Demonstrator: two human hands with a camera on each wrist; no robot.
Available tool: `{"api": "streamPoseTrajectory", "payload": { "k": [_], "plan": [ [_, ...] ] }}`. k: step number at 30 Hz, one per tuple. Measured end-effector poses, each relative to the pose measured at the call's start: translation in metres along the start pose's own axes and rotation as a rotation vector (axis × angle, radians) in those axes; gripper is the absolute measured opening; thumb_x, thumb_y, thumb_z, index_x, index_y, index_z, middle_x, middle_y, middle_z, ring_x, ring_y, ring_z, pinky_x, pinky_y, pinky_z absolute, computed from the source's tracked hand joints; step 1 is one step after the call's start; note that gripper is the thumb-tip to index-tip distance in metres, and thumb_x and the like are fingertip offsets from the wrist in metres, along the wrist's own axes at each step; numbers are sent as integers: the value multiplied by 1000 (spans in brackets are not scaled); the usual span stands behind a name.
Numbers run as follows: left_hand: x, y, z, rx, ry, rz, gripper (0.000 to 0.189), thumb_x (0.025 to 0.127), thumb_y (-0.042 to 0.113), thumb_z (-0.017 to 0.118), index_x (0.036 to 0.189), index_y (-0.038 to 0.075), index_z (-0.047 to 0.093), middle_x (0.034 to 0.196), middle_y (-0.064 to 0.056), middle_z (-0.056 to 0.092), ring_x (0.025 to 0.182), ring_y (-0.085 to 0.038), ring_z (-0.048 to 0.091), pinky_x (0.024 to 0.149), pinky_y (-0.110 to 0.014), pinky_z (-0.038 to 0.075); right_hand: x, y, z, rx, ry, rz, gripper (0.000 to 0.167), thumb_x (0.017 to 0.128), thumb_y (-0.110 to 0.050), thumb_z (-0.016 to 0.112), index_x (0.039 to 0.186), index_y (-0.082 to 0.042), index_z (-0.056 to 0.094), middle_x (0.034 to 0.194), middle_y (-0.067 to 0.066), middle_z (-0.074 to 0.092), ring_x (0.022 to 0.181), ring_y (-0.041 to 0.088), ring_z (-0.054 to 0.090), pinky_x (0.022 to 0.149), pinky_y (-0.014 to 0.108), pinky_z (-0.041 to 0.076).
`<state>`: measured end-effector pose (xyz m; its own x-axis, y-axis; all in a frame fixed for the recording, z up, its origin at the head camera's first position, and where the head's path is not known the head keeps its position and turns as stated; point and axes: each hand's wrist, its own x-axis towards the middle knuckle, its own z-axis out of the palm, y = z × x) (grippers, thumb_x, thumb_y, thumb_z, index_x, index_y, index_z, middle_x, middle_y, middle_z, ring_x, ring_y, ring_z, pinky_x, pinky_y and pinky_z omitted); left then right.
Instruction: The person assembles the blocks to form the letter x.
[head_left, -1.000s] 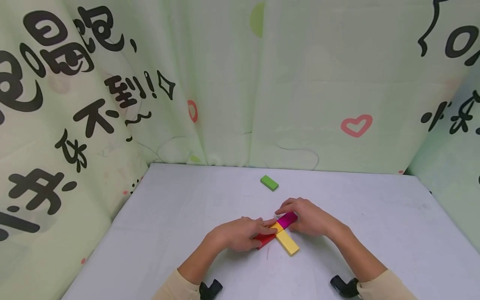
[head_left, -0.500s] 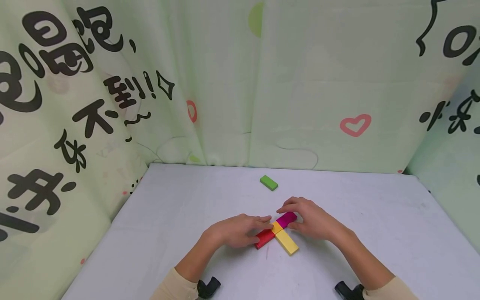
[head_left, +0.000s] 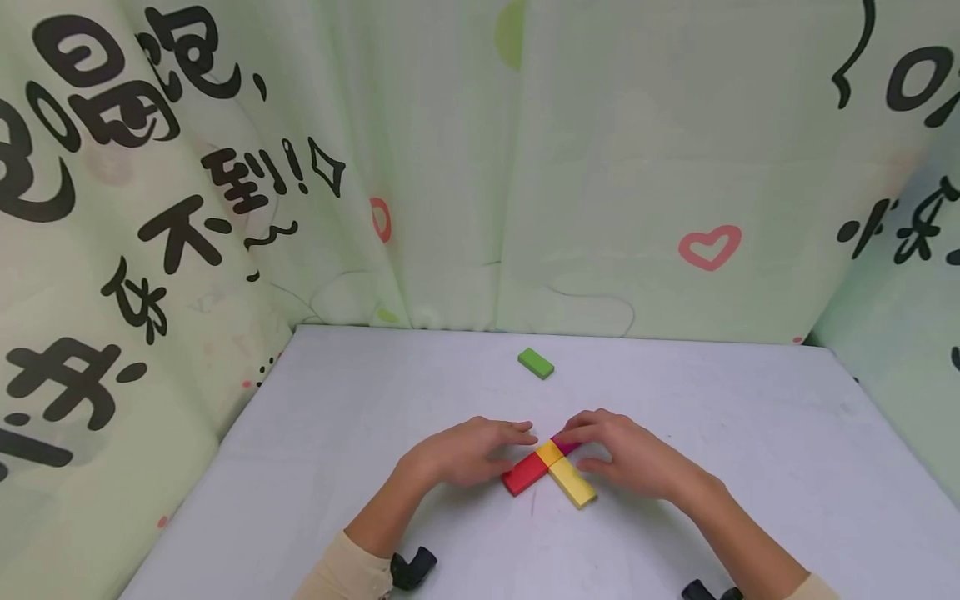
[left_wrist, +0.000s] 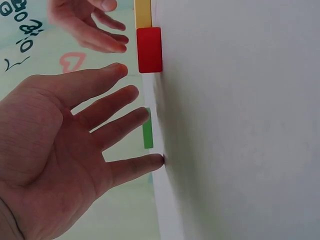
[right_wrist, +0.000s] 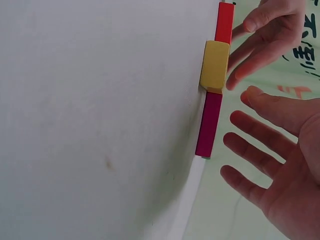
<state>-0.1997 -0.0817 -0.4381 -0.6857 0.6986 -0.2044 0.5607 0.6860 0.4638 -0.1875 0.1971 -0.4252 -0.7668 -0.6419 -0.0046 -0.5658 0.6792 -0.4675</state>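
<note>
In the head view, a red block [head_left: 525,474], a small orange-yellow block [head_left: 550,452] and a purple block [head_left: 563,446] lie end to end in a slanting row. A longer yellow block [head_left: 573,484] joins the row at its middle and points toward the person. My left hand [head_left: 471,452] hovers at the row's left, fingers extended, thumb near the red block. Over the right end is my right hand [head_left: 633,454], which hides part of the purple block. Both wrist views show spread fingers with nothing held; the purple block [right_wrist: 209,125] stands apart from the right fingertips.
A green block [head_left: 536,362] lies alone toward the back of the white table [head_left: 375,392]. Pale green curtains [head_left: 600,167] with dark lettering surround the table at the back and sides.
My left hand has lifted its fingers off the orange-yellow and red blocks and drawn left. My right hand has released the purple block and shifted slightly toward the person, now covering more of it.
</note>
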Motion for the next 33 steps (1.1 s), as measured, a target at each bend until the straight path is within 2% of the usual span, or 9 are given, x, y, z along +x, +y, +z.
{"api": "streamPoseTrajectory", "payload": {
  "k": [6,13,20,26,33],
  "plan": [
    [-1,-3,-3,-20,10,-7,50,103,17,64,152,24,56,163,8,45,150,-17,45,119,-39,43,-6,-3,2,-19,-24,-48,40,93,-9,76,133,-16,72,137,1,66,126,30,61,103,53,54],
    [-1,-5,-4,-15,18,-31,50,102,19,66,151,24,57,163,8,46,150,-17,45,119,-41,44,-13,-4,4,-46,-69,-62,46,94,-12,75,140,-13,67,149,6,60,137,36,56,107,56,50],
    [1,-5,-6,-14,19,-70,51,102,21,68,151,27,57,162,7,48,150,-17,45,119,-44,43,-16,-2,8,-96,-66,-111,48,94,-15,77,141,-15,67,153,6,58,141,36,52,110,58,47],
    [3,-7,-7,-4,29,-61,50,102,21,67,151,27,57,161,6,48,150,-18,45,120,-45,42,-18,-5,8,-68,-93,-107,50,95,-21,77,143,-14,65,155,7,55,146,37,47,116,68,34],
    [9,-8,-14,2,35,-37,50,102,20,67,151,24,57,161,3,49,150,-18,45,121,-44,41,-20,-5,9,-80,-112,-92,52,95,-26,76,144,-15,64,157,7,53,148,35,47,116,69,34]
  ]
}}
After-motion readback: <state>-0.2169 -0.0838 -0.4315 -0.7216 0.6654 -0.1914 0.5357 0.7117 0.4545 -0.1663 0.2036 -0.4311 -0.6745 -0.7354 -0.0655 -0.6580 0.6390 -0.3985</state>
